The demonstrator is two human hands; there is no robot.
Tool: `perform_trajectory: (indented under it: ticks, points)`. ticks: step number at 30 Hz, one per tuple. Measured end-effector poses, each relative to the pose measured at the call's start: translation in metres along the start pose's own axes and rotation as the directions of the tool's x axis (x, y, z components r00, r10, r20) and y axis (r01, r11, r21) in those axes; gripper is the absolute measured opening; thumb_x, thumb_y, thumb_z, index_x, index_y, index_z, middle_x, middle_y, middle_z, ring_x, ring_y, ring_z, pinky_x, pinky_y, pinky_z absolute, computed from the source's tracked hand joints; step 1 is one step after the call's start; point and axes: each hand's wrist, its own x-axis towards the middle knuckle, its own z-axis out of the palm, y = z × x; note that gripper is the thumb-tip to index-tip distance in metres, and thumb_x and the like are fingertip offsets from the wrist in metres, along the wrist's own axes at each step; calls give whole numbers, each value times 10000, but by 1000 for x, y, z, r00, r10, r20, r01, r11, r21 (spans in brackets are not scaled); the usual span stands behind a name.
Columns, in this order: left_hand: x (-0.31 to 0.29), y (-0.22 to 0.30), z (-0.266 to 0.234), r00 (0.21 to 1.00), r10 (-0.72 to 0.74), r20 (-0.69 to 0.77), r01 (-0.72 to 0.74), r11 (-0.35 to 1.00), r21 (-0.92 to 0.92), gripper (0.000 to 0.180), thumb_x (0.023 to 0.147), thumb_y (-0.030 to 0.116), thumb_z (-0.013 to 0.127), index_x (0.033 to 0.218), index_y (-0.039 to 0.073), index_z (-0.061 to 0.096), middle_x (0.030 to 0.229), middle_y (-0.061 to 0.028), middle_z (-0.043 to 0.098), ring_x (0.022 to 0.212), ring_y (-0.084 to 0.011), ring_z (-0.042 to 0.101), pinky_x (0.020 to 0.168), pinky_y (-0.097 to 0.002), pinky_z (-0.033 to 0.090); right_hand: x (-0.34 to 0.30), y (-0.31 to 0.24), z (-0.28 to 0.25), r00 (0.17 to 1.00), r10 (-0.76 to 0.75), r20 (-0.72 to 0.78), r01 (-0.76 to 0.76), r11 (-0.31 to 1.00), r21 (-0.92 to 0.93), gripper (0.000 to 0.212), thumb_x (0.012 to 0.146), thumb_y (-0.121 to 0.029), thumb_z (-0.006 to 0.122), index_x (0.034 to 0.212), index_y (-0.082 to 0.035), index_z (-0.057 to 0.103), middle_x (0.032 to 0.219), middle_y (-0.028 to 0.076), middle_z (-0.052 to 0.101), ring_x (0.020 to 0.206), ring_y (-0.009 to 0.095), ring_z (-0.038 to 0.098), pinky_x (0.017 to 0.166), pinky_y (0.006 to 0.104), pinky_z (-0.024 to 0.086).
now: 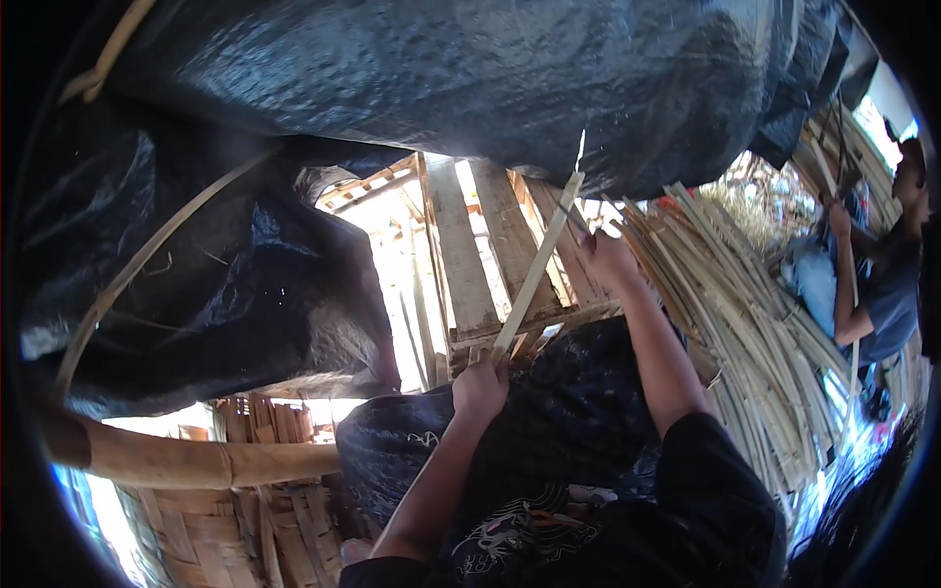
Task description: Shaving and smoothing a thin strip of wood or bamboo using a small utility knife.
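My left hand (480, 390) is closed around the lower end of a long, pale bamboo strip (537, 267). The strip slants up and to the right, away from my lap. Near its far end, my right hand (610, 261) grips a knife (576, 221) whose dark, narrow blade lies against or just beside the strip. Most of the knife's handle is hidden in my fingers. A thin pale sliver (581, 150) stands out from the strip's tip. Dark cloth (588, 387) covers my lap beneath both hands.
A slatted wooden bench (469, 250) stands in front of me. Many bamboo strips (730, 304) are piled at right, and beyond them a person (872, 284) holds a long strip. Black plastic sheeting (470, 83) hangs ahead and at left. A thick bamboo pole (265, 465) crosses the lower left.
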Motion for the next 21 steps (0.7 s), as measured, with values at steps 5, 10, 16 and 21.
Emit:
perform_trajectory:
  ticks: [5, 10, 16, 21]
  points:
    - [-6, -10, 5, 978, 44, -204, -72, 988, -135, 401, 930, 400, 593, 1127, 58, 522, 954, -210, 671, 867, -418, 668, 752, -527, 531, -40, -22, -16, 996, -79, 39, 77, 996, 43, 336, 936, -327, 524, 961, 6, 560, 809, 242, 674, 780, 446, 657, 718, 534, 512]
    - [-23, -13, -9, 960, 11, -281, -104, 942, -318, 374, 894, 325, 661, 1116, 60, 518, 1045, -183, 613, 947, -395, 630, 799, -502, 508, -84, -46, -29, 991, -132, 28, 128, 984, 126, 232, 911, -236, 573, 925, -7, 547, 844, 229, 640, 802, 428, 633, 709, 519, 485]
    - [-75, -17, -32, 894, 180, -410, -289, 932, -221, 342, 829, 197, 717, 1080, 47, 540, 1048, -167, 580, 973, -381, 562, 831, -460, 458, -122, -54, -4, 950, -309, 44, 287, 919, 269, 194, 926, -184, 567, 890, 6, 552, 809, 212, 609, 737, 420, 594, 677, 498, 463]
    - [-139, -38, -64, 860, 184, -477, -329, 913, -242, 403, 802, 224, 752, 1114, 69, 549, 1074, -158, 590, 997, -369, 575, 866, -463, 453, -151, -69, -10, 942, -116, 315, 2, 940, 341, 240, 965, -252, 572, 900, -21, 557, 839, 229, 625, 821, 416, 619, 715, 485, 473]
